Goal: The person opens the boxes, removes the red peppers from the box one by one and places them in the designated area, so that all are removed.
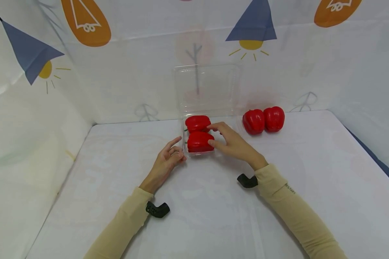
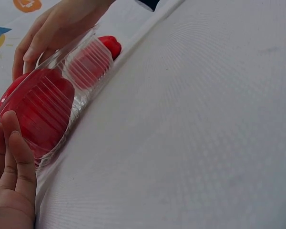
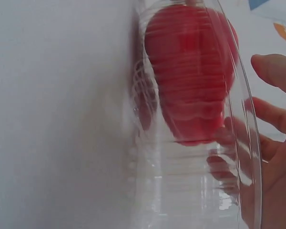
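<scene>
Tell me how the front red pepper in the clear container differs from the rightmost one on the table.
The front pepper sits inside the clear container; the rightmost pepper is outside it, on the table. The front pepper's green stem points left; the rightmost pepper shows no stem. Both are red and glossy.

The head view looks forward and down over the white table (image 1: 207, 216), a clear container (image 1: 210, 102) near the frame's middle. The left wrist view is low and tilted, the container close at upper left. The right wrist view, nearest, turned sideways, faces the container's side, right of centre. All three share the container.
</scene>
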The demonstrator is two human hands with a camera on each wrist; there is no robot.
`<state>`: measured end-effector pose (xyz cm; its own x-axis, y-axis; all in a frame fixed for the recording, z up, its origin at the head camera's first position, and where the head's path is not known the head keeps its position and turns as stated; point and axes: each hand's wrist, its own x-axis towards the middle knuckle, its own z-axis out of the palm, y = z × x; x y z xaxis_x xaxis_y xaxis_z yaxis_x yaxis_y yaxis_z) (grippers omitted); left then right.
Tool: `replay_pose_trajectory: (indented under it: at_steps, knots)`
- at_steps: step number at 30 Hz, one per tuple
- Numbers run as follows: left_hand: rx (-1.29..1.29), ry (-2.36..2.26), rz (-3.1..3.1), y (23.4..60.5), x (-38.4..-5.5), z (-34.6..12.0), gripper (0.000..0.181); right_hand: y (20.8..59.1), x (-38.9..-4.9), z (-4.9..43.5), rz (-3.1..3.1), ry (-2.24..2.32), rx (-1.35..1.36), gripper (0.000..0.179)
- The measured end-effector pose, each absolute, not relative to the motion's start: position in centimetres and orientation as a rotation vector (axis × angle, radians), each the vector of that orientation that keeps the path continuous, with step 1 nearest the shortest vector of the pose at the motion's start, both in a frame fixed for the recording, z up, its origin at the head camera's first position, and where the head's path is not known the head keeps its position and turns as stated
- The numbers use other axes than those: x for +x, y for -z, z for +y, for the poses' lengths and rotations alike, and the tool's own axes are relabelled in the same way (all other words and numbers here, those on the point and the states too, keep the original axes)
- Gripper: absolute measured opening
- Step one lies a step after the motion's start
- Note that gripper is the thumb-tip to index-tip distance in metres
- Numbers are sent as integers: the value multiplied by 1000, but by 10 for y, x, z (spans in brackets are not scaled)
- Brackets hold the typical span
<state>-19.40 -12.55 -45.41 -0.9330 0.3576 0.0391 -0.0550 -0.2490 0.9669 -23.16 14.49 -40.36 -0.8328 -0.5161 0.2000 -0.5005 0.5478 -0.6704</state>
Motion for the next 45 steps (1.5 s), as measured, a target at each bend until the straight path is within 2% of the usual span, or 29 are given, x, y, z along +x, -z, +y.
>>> replay_pose_trajectory:
  at_steps: [10,23,45]
  knots:
    - [359,-2248,1750,454,-195,-125,59,403,-228,127,2794,1119,-989,55]
    - [376,-2234,1785,453,-193,-125,60,401,-222,123,2812,996,-934,61]
    - [366,-2219,1798,453,-193,-124,61,407,-223,122,2867,976,-988,56]
